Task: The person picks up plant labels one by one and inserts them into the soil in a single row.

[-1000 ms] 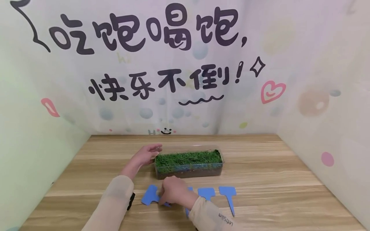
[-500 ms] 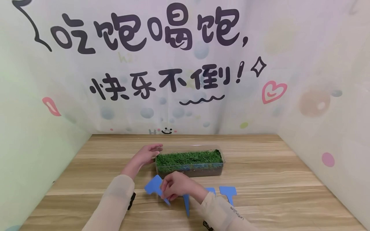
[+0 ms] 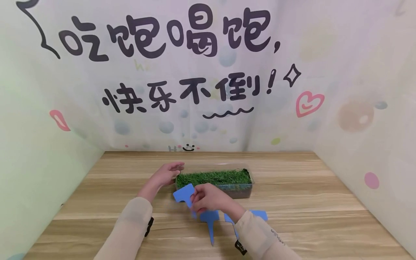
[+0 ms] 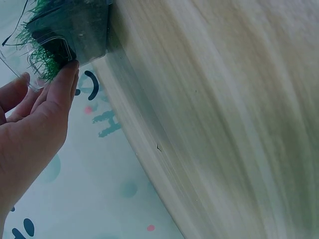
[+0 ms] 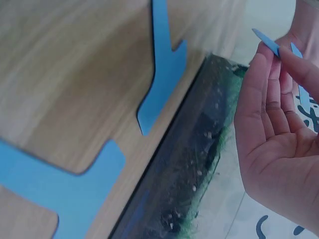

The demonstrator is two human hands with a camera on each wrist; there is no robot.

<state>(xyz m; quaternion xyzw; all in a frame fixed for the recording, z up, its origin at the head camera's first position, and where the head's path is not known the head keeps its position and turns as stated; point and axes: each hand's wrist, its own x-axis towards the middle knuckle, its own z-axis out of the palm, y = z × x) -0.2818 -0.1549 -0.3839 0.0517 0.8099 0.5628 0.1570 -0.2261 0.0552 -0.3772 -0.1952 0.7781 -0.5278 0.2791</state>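
A long clear plastic box [image 3: 242, 192] of green grass [image 3: 224, 177] over dark soil stands on the table. My left hand [image 3: 165, 175] rests against its left end, with fingers near straight; in the left wrist view that hand [image 4: 37, 117] touches the corner and rim. Between thumb and fingertips, my right hand [image 3: 209, 198] pinches a blue T-shaped plant label [image 3: 183, 193], its broad head up and its pointed stem down, in front of the box. The right wrist view shows this right hand [image 5: 279, 129] with the label [image 5: 266, 42] partly hidden by the fingers.
A blue label [image 3: 210, 218] lies on the wooden table [image 3: 318, 231] with its tip towards me. Further right, two more labels, one with a visible head [image 3: 259, 215], lie partly under the right forearm. Printed cloth walls [image 3: 208, 133] enclose the table's back and sides.
My right hand has lifted the leftmost label off the table and carried it up, rightwards and towards the box. The left hand has stayed at the box's left end.
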